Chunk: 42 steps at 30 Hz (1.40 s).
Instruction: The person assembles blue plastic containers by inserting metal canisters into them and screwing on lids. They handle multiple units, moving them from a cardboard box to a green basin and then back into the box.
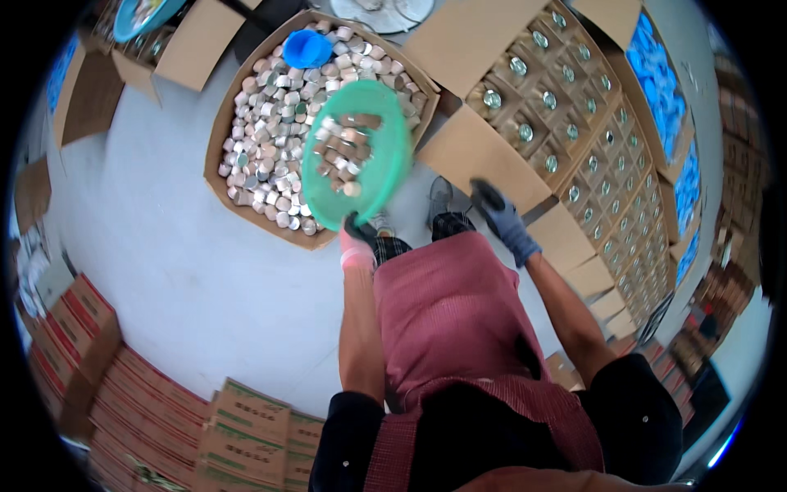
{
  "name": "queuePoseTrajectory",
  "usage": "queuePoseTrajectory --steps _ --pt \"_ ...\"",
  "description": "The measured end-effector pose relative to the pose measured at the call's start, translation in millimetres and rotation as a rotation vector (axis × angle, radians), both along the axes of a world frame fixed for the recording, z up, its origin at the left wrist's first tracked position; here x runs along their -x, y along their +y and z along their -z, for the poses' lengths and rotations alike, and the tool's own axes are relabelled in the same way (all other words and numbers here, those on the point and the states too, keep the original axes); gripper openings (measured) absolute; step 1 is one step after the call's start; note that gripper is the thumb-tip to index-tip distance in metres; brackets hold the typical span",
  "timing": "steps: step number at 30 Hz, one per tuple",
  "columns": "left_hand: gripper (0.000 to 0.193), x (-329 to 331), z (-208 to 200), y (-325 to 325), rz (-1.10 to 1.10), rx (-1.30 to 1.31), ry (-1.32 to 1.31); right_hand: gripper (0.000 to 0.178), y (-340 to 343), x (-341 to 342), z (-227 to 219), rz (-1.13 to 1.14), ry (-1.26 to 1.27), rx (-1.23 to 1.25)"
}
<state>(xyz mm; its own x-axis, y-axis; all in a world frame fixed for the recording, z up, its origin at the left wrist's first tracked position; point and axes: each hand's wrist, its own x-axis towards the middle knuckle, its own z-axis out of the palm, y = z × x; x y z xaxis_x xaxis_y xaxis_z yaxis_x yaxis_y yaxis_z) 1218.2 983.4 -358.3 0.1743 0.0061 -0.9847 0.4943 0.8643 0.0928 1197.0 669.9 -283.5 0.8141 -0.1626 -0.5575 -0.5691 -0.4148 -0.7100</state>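
My left hand [357,244], in a pink and black glove, grips the near rim of a round green plastic basin [392,131]. The basin is tilted and a little blurred, with a small heap of silvery and pinkish-brown caps [343,152] inside. It hangs over a wide cardboard box [220,187] full of similar loose caps [266,115], hiding part of them. Among the caps at the box's far side sits a blue plastic cup [307,49]. My right hand [502,220], in a grey-blue glove with dark fingers, is held out beside a carton flap, fingers extended and nothing visible in them.
Open cartons [545,107] with dividers hold glass bottles in rows to the right, their flaps sticking out. Beyond them stand boxes of blue items [656,82]. Stacked brown cartons [246,430] line the lower left. Another blue basin [146,18] is at the far left.
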Motion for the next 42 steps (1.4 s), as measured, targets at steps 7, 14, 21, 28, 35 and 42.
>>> queuePoseTrajectory --steps 7,14,21,28,35,42 --pt "0.019 9 -152 -59 0.753 -0.062 -0.084 0.058 -90 -58 -59 0.121 0.104 0.411" --pt "0.033 -73 -131 -213 1.184 0.068 -0.665 0.056 -288 -12 -74 0.072 0.349 0.722" --pt "0.047 -73 -99 -335 1.083 0.364 -0.370 0.052 -383 35 -59 0.100 0.374 0.846" --pt "0.037 -23 -99 -414 1.023 0.467 -0.197 0.048 -439 111 -88 0.280 0.431 0.798" --pt "0.036 15 -91 -440 1.177 0.669 -0.073 0.012 -444 275 -117 -0.315 0.530 0.598" --pt "0.050 26 -104 -163 1.066 0.064 -0.277 0.036 -158 170 -92 0.922 0.440 -0.343"
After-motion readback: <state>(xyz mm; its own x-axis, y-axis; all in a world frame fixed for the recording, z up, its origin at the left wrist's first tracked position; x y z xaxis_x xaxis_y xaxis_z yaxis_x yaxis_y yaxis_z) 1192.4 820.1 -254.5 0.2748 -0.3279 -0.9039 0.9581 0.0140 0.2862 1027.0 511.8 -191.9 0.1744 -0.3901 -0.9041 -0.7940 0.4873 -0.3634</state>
